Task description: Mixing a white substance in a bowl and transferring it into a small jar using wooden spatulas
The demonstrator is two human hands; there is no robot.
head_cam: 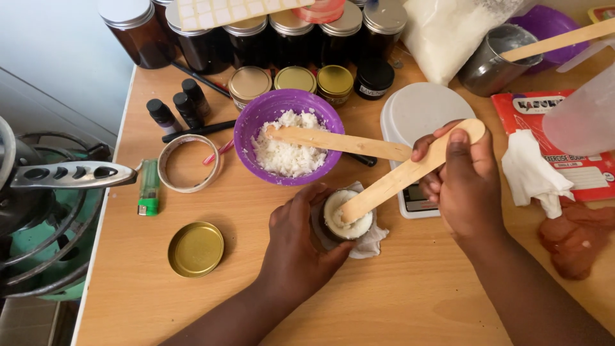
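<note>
Left hand [296, 247] gripping small dark jar of cream wax [346, 214] at frame centre on wooden bench [410, 288], right hand [462, 182] clasping flat wooden spatula [403, 174] dipped inside, purple plastic bowl of white flakes [287, 136] just above

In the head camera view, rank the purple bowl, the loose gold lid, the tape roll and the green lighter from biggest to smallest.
1. purple bowl, clearly largest.
2. tape roll and loose gold lid: they look about alike, and the lid lies nearer the camera, so I won't rank them.
3. green lighter, smallest.
</note>
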